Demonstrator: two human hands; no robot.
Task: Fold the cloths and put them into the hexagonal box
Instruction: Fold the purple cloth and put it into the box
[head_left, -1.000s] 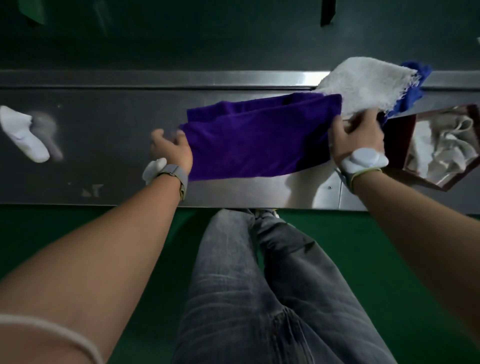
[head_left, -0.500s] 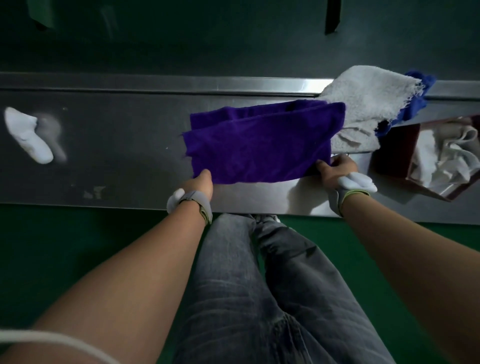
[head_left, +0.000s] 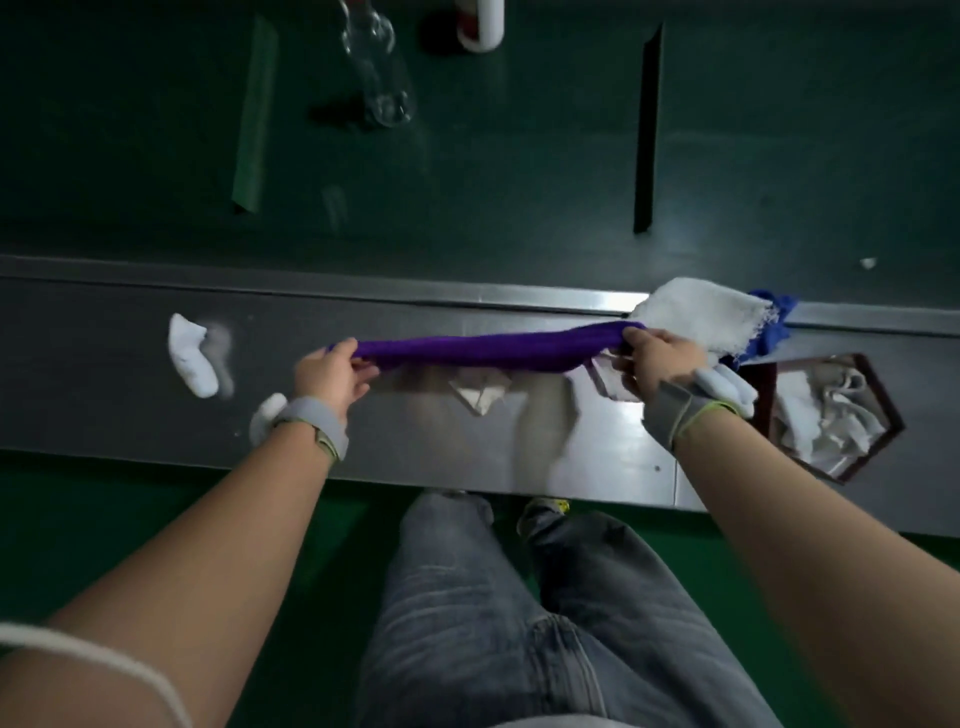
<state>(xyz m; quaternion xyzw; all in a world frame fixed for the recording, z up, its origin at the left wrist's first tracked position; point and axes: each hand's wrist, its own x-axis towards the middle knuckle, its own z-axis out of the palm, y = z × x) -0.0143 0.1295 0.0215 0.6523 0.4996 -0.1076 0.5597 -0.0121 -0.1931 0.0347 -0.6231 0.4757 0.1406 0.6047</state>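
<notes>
A folded purple cloth (head_left: 488, 351) hangs stretched edge-on above the steel bench (head_left: 130, 410). My left hand (head_left: 327, 376) pinches its left end and my right hand (head_left: 657, 361) pinches its right end. Behind my right hand a white cloth (head_left: 701, 312) lies over a blue cloth (head_left: 776, 322) on the bench's far edge. The dark hexagonal box (head_left: 883, 400) stands at the right, near my right wrist, with pale cloths (head_left: 826, 421) inside.
A white sock-like item (head_left: 192, 356) lies on the bench to the left. Beyond the bench, a clear plastic bottle (head_left: 376, 67) and a white roll (head_left: 480, 26) rest on a dark green surface. My legs stand at the bench's near edge.
Both hands took the cloth's near edge and lifted it off the bench; it lay flat and wide before and now hangs as a narrow band. The view tilted up, so more of the far surface shows.
</notes>
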